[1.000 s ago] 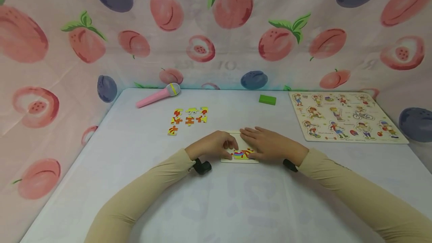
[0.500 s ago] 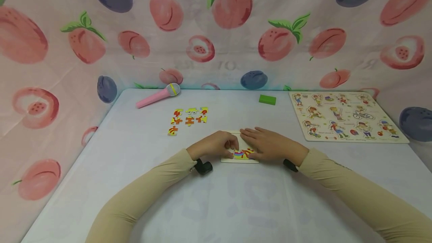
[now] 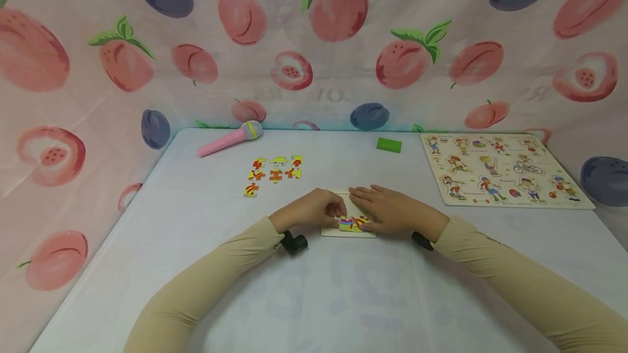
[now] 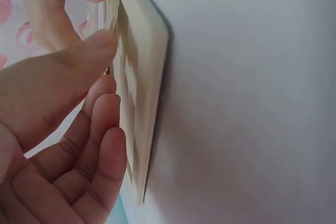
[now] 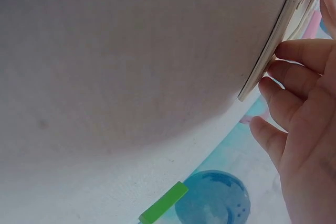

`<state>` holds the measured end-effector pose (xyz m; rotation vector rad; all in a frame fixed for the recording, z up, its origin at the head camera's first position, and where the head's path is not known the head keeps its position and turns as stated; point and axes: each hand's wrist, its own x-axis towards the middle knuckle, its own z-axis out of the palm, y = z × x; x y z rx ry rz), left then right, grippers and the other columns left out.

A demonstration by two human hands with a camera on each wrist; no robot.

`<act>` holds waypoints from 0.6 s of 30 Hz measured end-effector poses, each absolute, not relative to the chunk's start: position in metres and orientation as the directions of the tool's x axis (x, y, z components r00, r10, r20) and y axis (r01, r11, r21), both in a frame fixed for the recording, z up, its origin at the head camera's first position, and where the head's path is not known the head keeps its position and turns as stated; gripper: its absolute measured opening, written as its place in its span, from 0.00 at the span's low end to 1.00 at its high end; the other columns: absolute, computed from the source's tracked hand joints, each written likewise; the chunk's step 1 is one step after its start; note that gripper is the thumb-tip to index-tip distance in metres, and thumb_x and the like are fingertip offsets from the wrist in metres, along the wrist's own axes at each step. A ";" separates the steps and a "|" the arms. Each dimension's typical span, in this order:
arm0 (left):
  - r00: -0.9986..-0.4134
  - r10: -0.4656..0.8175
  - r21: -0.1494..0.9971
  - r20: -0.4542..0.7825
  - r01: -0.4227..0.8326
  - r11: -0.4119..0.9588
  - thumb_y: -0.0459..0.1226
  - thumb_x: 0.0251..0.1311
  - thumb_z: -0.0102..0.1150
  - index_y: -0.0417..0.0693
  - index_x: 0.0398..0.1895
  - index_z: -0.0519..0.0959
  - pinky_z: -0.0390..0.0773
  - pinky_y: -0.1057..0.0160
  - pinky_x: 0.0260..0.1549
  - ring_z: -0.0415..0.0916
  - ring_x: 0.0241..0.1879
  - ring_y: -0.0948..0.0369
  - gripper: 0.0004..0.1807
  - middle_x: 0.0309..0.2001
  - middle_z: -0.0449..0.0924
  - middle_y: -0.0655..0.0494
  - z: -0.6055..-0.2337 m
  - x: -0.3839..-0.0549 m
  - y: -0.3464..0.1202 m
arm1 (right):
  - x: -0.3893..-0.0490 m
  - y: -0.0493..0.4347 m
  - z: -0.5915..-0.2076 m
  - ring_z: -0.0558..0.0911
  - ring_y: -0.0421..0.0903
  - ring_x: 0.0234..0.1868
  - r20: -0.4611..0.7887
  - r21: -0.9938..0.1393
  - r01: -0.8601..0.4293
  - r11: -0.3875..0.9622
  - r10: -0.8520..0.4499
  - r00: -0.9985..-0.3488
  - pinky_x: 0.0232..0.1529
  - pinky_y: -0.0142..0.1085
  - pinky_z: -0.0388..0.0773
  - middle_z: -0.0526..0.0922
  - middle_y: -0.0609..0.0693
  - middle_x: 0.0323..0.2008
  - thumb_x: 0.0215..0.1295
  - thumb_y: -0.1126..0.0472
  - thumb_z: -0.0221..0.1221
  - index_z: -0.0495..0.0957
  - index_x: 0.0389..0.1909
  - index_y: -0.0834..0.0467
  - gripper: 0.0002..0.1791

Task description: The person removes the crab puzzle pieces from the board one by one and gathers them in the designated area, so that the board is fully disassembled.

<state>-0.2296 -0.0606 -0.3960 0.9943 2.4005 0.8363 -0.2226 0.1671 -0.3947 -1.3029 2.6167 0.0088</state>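
Observation:
A small pale puzzle tray lies on the table between the hands. Near its front edge are two colourful puzzle pieces side by side, the left one showing a rainbow band. My left hand pinches the rainbow puzzle piece between thumb and fingers. In the left wrist view, the left thumb presses on the edge of a thin piece, low over the tray. My right hand rests on the tray's right side with fingers extended, its thumb touching the red-and-yellow puzzle piece. The fingers partly hide the tray.
Several loose puzzle pieces lie in rows at the left. Behind them is a pink toy microphone. A green block sits near the back edge, and a large picture board lies at the right.
The left thumb and fingers have shifted very slightly at the rainbow piece, which sits close against the other piece. The right hand stays still, as do the other things.

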 end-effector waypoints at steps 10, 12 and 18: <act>-0.703 0.695 0.664 -0.153 0.448 0.599 0.33 0.54 0.65 0.46 0.34 0.81 0.73 0.72 0.34 0.73 0.31 0.67 0.05 0.31 0.80 0.58 -0.395 -0.231 -0.070 | -0.222 0.166 -0.393 0.57 0.54 0.72 -0.200 -0.089 -0.788 0.609 -0.786 -0.585 0.69 0.51 0.55 0.55 0.57 0.72 0.66 0.42 0.51 0.55 0.70 0.64 0.40; -0.702 0.695 0.666 -0.152 0.447 0.597 0.33 0.54 0.65 0.45 0.34 0.81 0.73 0.73 0.34 0.74 0.30 0.67 0.05 0.31 0.80 0.57 -0.395 -0.231 -0.072 | -0.221 0.166 -0.393 0.57 0.54 0.72 -0.201 -0.086 -0.788 0.610 -0.785 -0.586 0.69 0.51 0.55 0.55 0.57 0.72 0.66 0.42 0.51 0.55 0.70 0.64 0.40; -0.698 0.697 0.665 -0.165 0.443 0.601 0.34 0.52 0.67 0.45 0.36 0.81 0.73 0.73 0.34 0.73 0.30 0.68 0.08 0.32 0.80 0.57 -0.397 -0.231 -0.075 | -0.221 0.166 -0.393 0.58 0.54 0.72 -0.199 -0.077 -0.789 0.610 -0.785 -0.587 0.69 0.51 0.55 0.55 0.57 0.72 0.66 0.42 0.51 0.55 0.70 0.64 0.40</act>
